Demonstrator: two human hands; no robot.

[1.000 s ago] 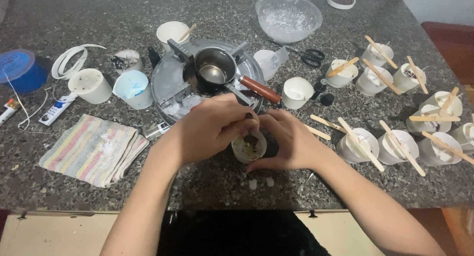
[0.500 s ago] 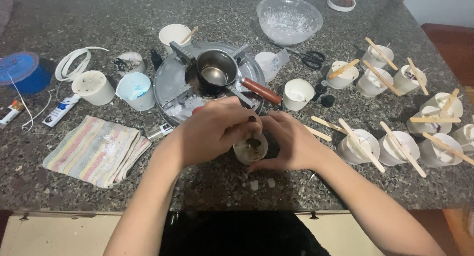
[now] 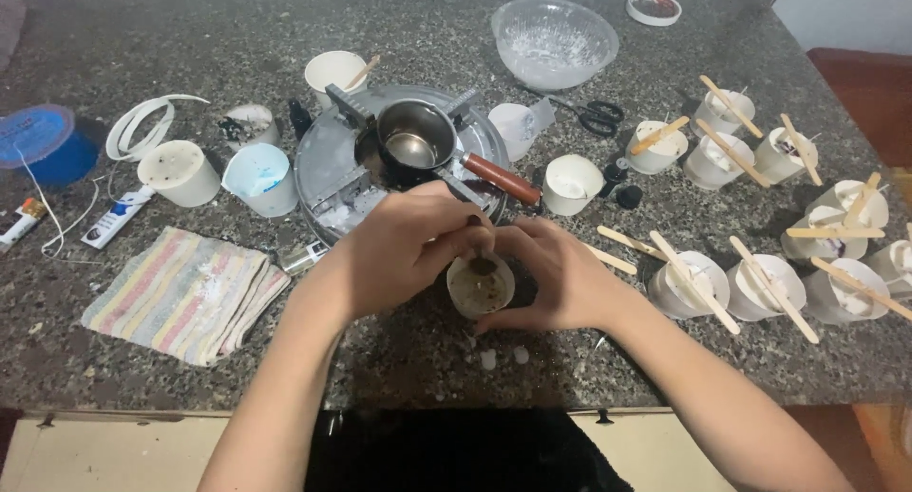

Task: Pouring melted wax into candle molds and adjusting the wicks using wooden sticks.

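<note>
My right hand [image 3: 556,274] wrapped the small white paper cup [image 3: 481,287] at the near edge of the grey stone counter [image 3: 399,359]; my left hand [image 3: 408,245] pinched something inside it. The cup seemed light and easily crushed, so holding its wall softly was best.

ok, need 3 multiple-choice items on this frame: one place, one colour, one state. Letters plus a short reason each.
1. Where is the small white cup that both hands work on?
A. On the striped cloth
B. On the counter in front of the round metal tray
C. Inside the clear bowl

2. What colour is the handle of the metal pot?
A. Blue
B. Green
C. Reddish-brown

3. How is the left hand engaged?
A. Flat on the counter
B. Fingers pinched over the cup's mouth
C. Holding the scissors

Answers:
1 B, the cup sits on the stone just before the tray.
2 C, the handle is reddish-brown.
3 B, its fingers meet above the cup while the right hand cups its side.
</note>
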